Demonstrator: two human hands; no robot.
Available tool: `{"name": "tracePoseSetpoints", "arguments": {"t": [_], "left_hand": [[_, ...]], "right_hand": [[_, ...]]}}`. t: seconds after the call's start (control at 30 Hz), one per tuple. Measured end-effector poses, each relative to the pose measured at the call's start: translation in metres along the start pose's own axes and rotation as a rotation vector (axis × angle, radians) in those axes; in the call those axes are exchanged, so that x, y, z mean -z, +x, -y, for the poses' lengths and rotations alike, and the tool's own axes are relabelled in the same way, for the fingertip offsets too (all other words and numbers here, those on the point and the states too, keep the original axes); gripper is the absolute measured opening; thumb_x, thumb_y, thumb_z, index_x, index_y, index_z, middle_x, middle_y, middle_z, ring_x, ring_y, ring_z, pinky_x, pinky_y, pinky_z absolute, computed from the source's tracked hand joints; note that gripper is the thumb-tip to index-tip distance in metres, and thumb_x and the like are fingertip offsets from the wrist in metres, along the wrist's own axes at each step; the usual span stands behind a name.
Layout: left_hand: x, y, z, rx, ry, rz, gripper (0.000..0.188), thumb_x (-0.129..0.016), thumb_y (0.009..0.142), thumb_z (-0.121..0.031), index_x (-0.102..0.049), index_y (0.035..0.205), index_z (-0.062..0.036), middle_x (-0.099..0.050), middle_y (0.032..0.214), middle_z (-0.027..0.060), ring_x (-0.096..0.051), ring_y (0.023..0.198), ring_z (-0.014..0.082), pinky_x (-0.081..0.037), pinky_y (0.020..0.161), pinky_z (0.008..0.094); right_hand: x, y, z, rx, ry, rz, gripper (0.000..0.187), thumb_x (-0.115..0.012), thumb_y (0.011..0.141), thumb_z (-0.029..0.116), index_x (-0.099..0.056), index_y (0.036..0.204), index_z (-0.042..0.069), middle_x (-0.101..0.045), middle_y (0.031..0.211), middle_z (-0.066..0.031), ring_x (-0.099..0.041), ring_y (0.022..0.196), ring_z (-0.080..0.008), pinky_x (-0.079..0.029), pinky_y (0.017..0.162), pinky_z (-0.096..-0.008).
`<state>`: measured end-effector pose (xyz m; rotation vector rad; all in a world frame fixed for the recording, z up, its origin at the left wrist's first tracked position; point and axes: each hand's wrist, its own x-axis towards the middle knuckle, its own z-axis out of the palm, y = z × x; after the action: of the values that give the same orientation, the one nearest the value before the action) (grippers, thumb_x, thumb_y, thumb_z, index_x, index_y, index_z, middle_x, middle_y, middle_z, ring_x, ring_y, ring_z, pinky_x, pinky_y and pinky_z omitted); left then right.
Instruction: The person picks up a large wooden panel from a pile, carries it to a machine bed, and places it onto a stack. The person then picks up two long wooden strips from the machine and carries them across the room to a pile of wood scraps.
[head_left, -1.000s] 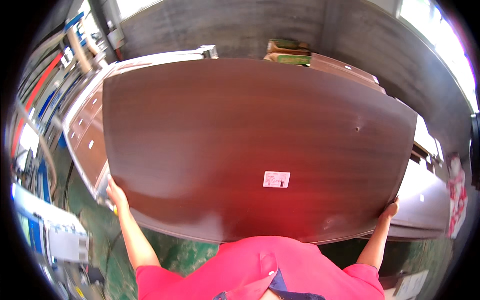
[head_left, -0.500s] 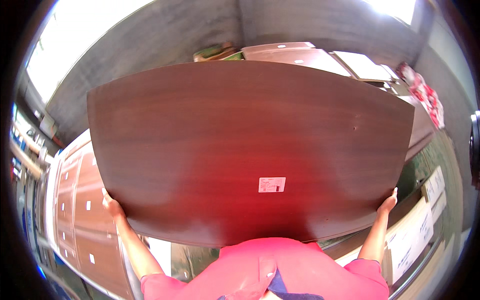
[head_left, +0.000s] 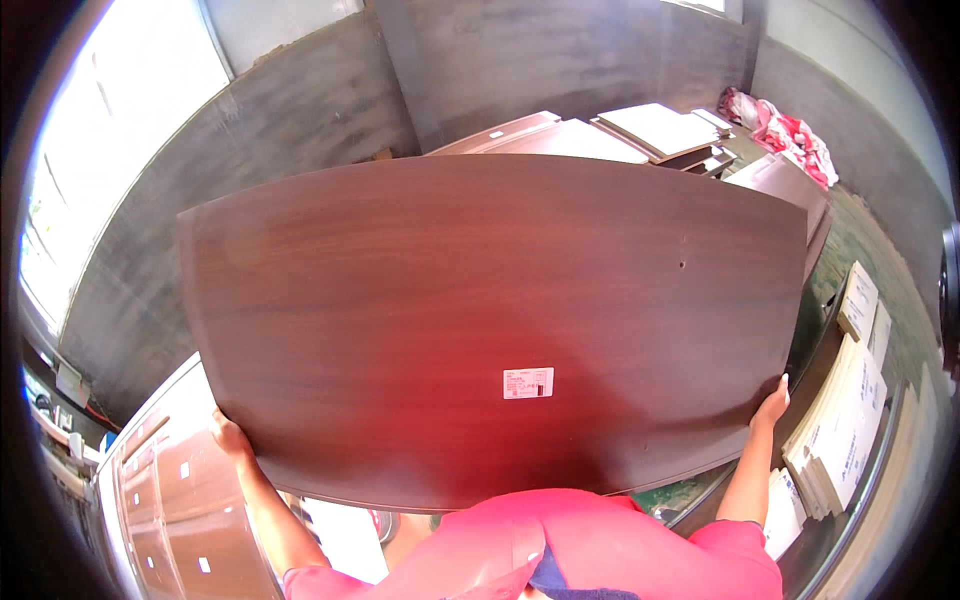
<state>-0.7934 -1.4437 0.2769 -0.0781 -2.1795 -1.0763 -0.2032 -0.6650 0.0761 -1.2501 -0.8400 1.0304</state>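
A wide dark brown wood-grain panel (head_left: 400, 260) spans the view in front of my body, a white label (head_left: 528, 383) stuck on its upper face. My left hand (head_left: 232, 437) grips the panel's left edge near its close corner. On the opposite side, my right hand (head_left: 770, 402) is closed on the right edge at about the same height. The fingers of both hands are partly hidden beneath the panel. A small dark hole shows in the panel's right part.
Brown panels with small white labels (head_left: 165, 510) lie at the lower left. White and brown boards (head_left: 660, 128) are stacked beyond the panel. Red and white cloth or wrapping (head_left: 790, 135) lies by the grey wall (head_left: 300, 110). White printed boards or cartons (head_left: 845, 425) stand at the right.
The view has turned rightward, so the stacked boards and wrapping sit further left. Both hands still hold the panel, which moves along with me.
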Motion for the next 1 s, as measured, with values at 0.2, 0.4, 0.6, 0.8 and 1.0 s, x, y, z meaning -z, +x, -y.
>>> {"name": "tracePoseSetpoints", "arguments": {"t": [0.2, 0.4, 0.6, 0.8, 1.0], "left_hand": [[-0.097, 0.087, 0.009, 0.019, -0.015, 0.104, 0.046, -0.030, 0.096, -0.029, -0.061, 0.104, 0.0045, -0.065, 0.097, 0.0196, -0.059, 0.087, 0.0297, -0.043, 0.081, 0.0382], [-0.185, 0.183, 0.008, -0.079, 0.027, 0.276, 0.049, -0.037, 0.096, -0.035, -0.062, 0.101, 0.0072, -0.064, 0.098, 0.0235, -0.058, 0.093, 0.0336, -0.041, 0.084, 0.0390], [-0.259, 0.224, 0.038, -0.013, 0.105, 0.430, 0.054, -0.035, 0.096, -0.038, -0.062, 0.099, 0.0081, -0.063, 0.097, 0.0263, -0.059, 0.093, 0.0404, -0.043, 0.081, 0.0418], [-0.308, 0.233, 0.031, 0.042, 0.115, 0.513, 0.055, -0.034, 0.095, -0.041, -0.062, 0.101, 0.0062, -0.064, 0.097, 0.0237, -0.060, 0.094, 0.0378, -0.043, 0.082, 0.0404], [-0.350, 0.281, 0.044, 0.129, 0.177, 0.525, 0.057, -0.034, 0.095, -0.042, -0.060, 0.107, 0.0073, -0.062, 0.104, 0.0244, -0.058, 0.099, 0.0374, -0.042, 0.086, 0.0404]], "right_hand": [[-0.008, -0.060, 0.009, -0.047, -0.002, -0.058, 0.047, -0.050, 0.091, 0.037, -0.060, 0.105, -0.007, -0.062, 0.099, -0.0097, -0.056, 0.091, -0.0195, -0.043, 0.083, -0.0314], [-0.020, -0.151, 0.032, -0.017, -0.184, -0.264, 0.043, -0.050, 0.091, 0.036, -0.061, 0.100, -0.004, -0.062, 0.096, -0.0095, -0.056, 0.090, -0.0189, -0.043, 0.082, -0.0314], [-0.022, -0.206, 0.061, -0.021, -0.168, -0.207, 0.043, -0.049, 0.091, 0.035, -0.060, 0.104, -0.005, -0.062, 0.104, -0.0117, -0.058, 0.094, -0.0214, -0.043, 0.086, -0.0321], [-0.048, -0.212, 0.069, -0.038, -0.220, -0.253, 0.043, -0.049, 0.091, 0.035, -0.061, 0.103, -0.005, -0.062, 0.104, -0.0110, -0.059, 0.093, -0.0218, -0.045, 0.083, -0.0323], [-0.168, -0.193, 0.051, -0.113, -0.308, -0.156, 0.047, -0.047, 0.091, 0.038, -0.063, 0.104, -0.005, -0.065, 0.102, -0.0108, -0.060, 0.092, -0.0208, -0.044, 0.084, -0.0315]]}}
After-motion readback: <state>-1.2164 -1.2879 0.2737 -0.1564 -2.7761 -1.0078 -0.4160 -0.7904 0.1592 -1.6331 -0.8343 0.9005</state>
